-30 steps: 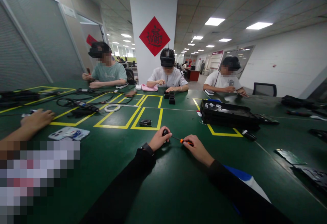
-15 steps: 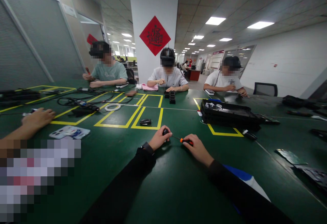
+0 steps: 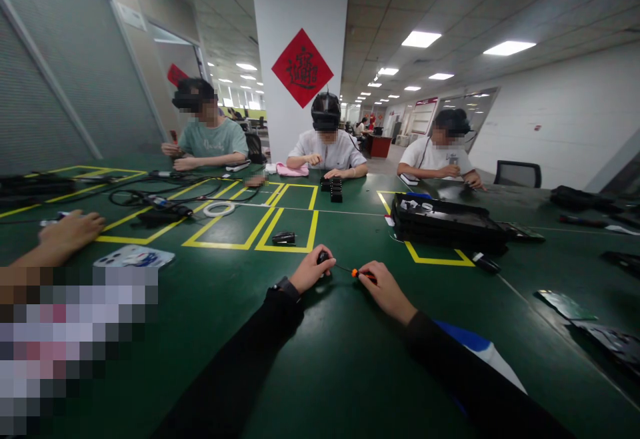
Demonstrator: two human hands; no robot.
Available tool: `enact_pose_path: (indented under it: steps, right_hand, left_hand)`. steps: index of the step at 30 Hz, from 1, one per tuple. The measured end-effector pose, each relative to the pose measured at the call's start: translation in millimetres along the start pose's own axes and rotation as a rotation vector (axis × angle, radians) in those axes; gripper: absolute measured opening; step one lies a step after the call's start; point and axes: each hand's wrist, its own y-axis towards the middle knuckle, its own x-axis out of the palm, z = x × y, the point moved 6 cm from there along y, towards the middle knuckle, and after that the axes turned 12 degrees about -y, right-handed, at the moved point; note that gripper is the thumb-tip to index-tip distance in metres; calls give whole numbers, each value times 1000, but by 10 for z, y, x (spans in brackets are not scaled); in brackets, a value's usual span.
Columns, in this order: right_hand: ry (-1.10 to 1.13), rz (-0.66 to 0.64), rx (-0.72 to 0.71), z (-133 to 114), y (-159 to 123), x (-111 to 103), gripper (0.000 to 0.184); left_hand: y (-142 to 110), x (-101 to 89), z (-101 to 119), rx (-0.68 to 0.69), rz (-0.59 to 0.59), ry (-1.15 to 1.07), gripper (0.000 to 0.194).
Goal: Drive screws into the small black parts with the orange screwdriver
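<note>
My left hand (image 3: 311, 270) is closed around a small black part (image 3: 323, 257), mostly hidden by the fingers, so its kind does not show. In my right hand (image 3: 385, 287) is a screwdriver (image 3: 357, 273) with an orange and black handle. Its thin shaft points left and its tip reaches the black part, though the exact contact is too small to make out. Both hands are just above the green table (image 3: 345, 372). Beyond my left hand, a small black cylindrical piece (image 3: 284, 238) lies inside a yellow taped rectangle.
A black tray (image 3: 445, 222) with small white pieces stands right of centre. Cables (image 3: 165, 209) and a white ring (image 3: 219, 208) lie on the left, near a phone (image 3: 134, 257) and a neighbour's hand (image 3: 75, 232). Black blocks (image 3: 335, 189) stand before the person opposite.
The view has shifted very slightly. Both hands keep their hold on the black part and the screwdriver, in nearly the same place.
</note>
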Motion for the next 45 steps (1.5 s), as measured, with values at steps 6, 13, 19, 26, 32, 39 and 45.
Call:
enact_pose_path:
  steps: [6,13,19,26,32,39,45]
  right_hand:
    - [26,10,35,34,-9,-1,17]
    - [30,-7,55,39,3,6,18]
    - [64,-29,86,41,-16,14,20]
    - [47,-34,52,10,-3,11,23]
    - [85,-8,52,9,-10,7,16]
    - [57,-1,47,29,-7,18,16]
    - [92,-19,85,42,-9,38,19]
  left_hand:
    - [4,-3,-15,2,-2,11,25]
    - [9,-6,-22,11,-5,7,24]
    - [7,-8,-9,19,-2,-12,23]
    - [12,-10,-6,12,1,-23,22]
    - [11,-7,-17,15,-9,-9,22]
    - [9,-8,-8,28,-11,-15,21]
    - [3,-12,2,29,-1,-2,20]
